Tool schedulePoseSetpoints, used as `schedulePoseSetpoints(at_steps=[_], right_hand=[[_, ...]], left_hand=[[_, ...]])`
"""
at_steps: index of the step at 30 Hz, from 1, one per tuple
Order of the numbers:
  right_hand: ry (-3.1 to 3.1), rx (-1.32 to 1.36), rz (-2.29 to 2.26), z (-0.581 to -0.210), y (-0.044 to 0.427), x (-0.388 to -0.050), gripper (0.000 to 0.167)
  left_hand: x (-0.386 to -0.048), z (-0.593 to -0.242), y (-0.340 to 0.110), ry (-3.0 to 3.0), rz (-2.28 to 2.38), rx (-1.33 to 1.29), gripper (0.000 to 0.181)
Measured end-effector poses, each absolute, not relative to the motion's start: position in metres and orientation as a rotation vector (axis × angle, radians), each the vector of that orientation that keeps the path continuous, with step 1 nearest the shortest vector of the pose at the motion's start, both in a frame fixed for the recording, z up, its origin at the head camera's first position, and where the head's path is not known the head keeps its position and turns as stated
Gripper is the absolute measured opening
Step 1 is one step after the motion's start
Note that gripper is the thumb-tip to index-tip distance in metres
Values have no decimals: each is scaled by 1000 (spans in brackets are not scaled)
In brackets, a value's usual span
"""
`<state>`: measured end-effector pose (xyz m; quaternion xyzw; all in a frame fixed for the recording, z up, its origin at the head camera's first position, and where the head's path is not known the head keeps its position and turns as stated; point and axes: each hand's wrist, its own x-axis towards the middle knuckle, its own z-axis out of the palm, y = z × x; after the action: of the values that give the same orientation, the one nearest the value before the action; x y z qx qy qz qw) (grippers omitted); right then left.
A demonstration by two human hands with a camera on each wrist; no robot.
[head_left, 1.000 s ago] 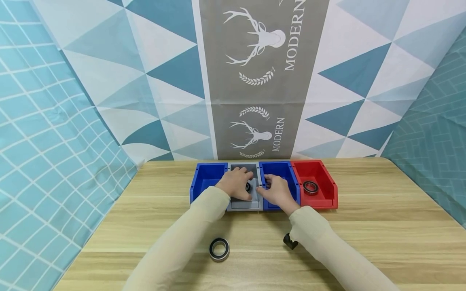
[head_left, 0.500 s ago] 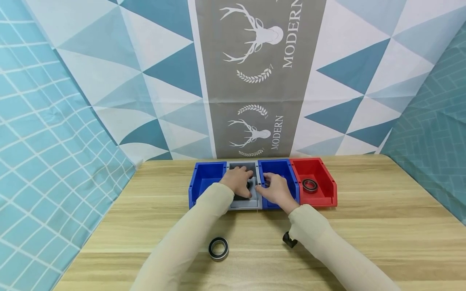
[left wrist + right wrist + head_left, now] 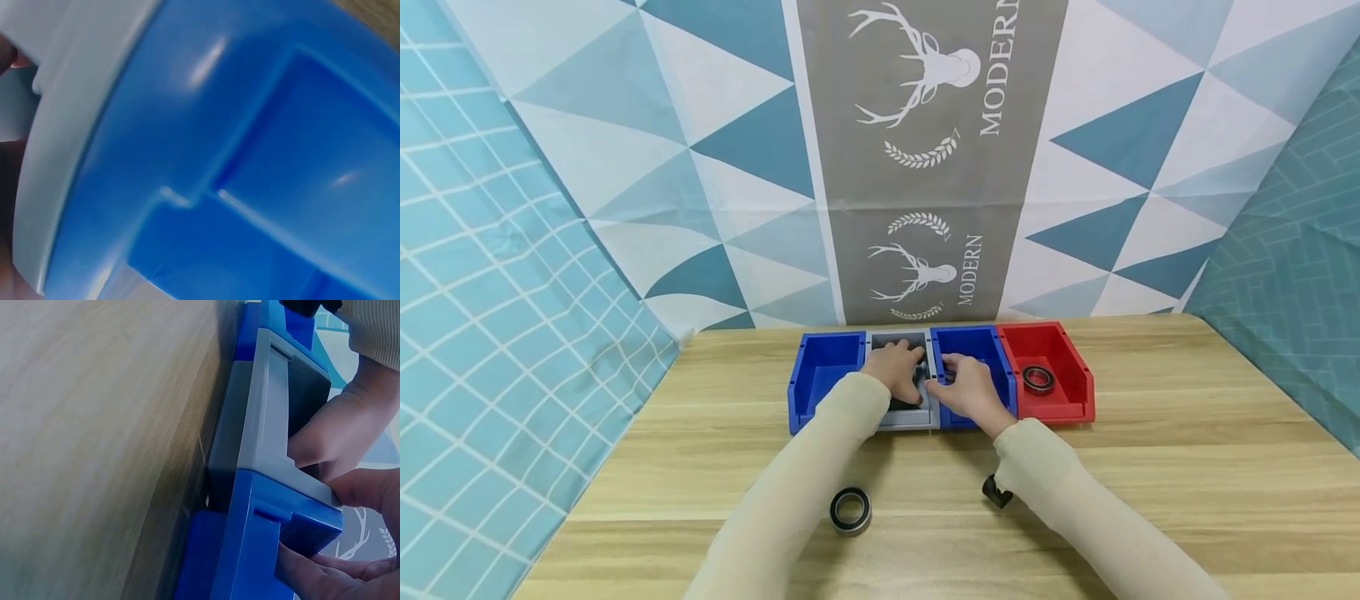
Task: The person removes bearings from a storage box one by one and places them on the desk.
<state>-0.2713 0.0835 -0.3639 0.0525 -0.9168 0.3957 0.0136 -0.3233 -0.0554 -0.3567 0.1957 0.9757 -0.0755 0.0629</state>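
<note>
My left hand (image 3: 892, 368) reaches down into the grey bin (image 3: 906, 419), fingers spread and bent. Dark parts show beside it, but its fingertips are partly hidden, so any hold is unclear. The right hand (image 3: 970, 387) grips the adjoining walls of the grey bin and the blue bin (image 3: 1006, 367) to its right. In the right wrist view, the thumb of that hand (image 3: 369, 531) lies on the grey rim (image 3: 306, 481), with fingers inside the blue bin (image 3: 250, 531). The left wrist view shows mostly the left blue bin (image 3: 337, 162).
Another blue bin (image 3: 826, 375) stands at the row's left end. The red bin (image 3: 1060, 411) at the right holds a bearing (image 3: 1038, 379). Nearer on the wooden table (image 3: 700, 475) lie a bearing (image 3: 851, 511) and a small black part (image 3: 997, 492) beside the right sleeve.
My left hand has shifted slightly rightward inside the grey bin, and the black ring seen between its thumb and fingers is now hidden. The right hand keeps its place on the bin walls.
</note>
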Motion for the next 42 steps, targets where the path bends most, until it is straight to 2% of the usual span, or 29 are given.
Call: schedulePoseSetpoints(at_steps=[29,42], right_hand=[[-2852,147,1238,-365,84,-274,58],[-2845,140,1253,-366,83,-273,58]], left_hand=[[-321,-359,-50,2912,-113,464,76],[-333,-376,-47,2952,-184,415,74]])
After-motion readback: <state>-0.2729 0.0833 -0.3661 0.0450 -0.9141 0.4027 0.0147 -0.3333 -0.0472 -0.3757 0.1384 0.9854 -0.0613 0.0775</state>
